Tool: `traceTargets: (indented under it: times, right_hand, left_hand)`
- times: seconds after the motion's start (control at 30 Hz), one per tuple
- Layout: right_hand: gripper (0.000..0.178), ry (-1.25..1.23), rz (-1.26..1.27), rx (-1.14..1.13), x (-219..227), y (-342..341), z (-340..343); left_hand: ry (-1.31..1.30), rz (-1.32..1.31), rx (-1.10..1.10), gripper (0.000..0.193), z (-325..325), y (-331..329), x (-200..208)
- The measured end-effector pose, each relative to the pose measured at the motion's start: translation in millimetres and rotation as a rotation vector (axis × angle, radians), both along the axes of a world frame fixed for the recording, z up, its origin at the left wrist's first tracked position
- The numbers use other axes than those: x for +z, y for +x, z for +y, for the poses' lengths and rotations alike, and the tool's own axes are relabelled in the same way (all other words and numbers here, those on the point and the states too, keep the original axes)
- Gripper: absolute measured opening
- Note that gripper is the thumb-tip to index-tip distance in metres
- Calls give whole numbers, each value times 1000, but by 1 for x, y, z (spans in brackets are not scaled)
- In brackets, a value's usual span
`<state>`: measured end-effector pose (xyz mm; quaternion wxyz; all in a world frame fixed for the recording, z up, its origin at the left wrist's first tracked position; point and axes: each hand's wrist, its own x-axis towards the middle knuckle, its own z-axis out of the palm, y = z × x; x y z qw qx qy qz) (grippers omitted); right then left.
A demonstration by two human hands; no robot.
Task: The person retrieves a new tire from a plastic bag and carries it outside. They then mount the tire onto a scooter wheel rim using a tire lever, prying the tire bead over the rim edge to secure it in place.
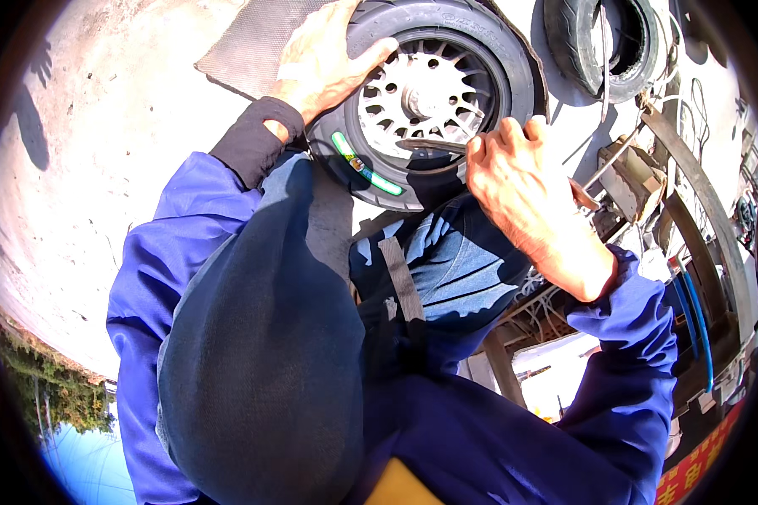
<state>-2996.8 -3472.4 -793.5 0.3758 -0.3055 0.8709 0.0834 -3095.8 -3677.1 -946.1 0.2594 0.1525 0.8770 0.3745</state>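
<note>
A black tyre lies flat before me around a silver, spoked wheel hub. A green-edged label sits on its near left sidewall. My left hand rests on the tyre's left side, thumb stretched out toward the rim. My right hand is wrapped round a metal tyre lever. The lever's flat tip lies over the hub's near right part, by the rim; whether it is under the tyre's bead I cannot tell. Its other end pokes out right of my wrist.
A dark textured mat lies partly under the tyre. Another loose tyre is at the far right. Along the right are a cardboard box, a curved metal strip, cables and a blue hose. My bent knee fills the near left.
</note>
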Motion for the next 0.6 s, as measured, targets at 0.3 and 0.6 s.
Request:
traceTargets:
  times: [0.3, 0.6]
  right_hand:
    - [20, -95, -379, -235, -7, -51, 96]
    - [32, -58, -244, -198, -69, -48, 83]
  left_hand:
    - [20, 198, -43, 77, -7, 10, -42]
    - [107, -3, 1, 69, -2, -3, -3]
